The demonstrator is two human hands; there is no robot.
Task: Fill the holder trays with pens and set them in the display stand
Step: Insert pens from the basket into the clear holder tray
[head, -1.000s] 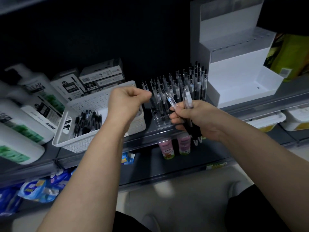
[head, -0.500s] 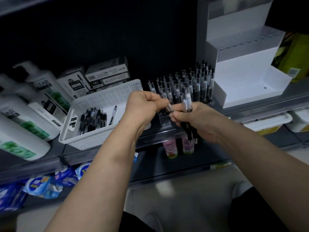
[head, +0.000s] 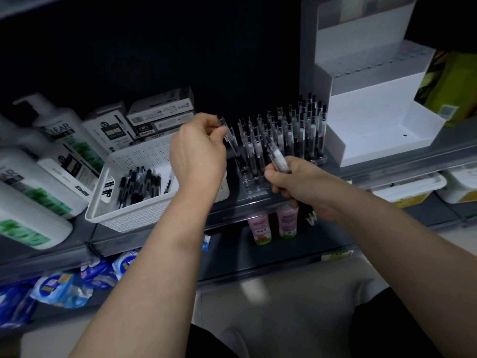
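A clear holder tray point(head: 254, 186) stands on the grey shelf, with several black pens point(head: 294, 133) upright in its back rows; its front holes look bare. My left hand point(head: 197, 153) pinches one clear-barrelled pen point(head: 230, 137) by its top, tilted, just left of the tray's rear rows. My right hand point(head: 299, 186) grips a bundle of pens point(head: 277, 157) in front of the tray, their tips poking out below the fist. The white stepped display stand point(head: 371, 117) sits to the right of the tray with nothing in it.
A white perforated basket point(head: 134, 215) with several loose pens stands left of the tray. Pen boxes point(head: 160, 112) and white pump bottles point(head: 59, 151) lie further left. Two pink bottles point(head: 273, 224) stand on the lower shelf. Pale tubs point(head: 410, 188) sit below the stand.
My left hand reached to the bundle in my right hand, took one pen from it, then lifted it up and left toward the tray. My right hand stayed put.
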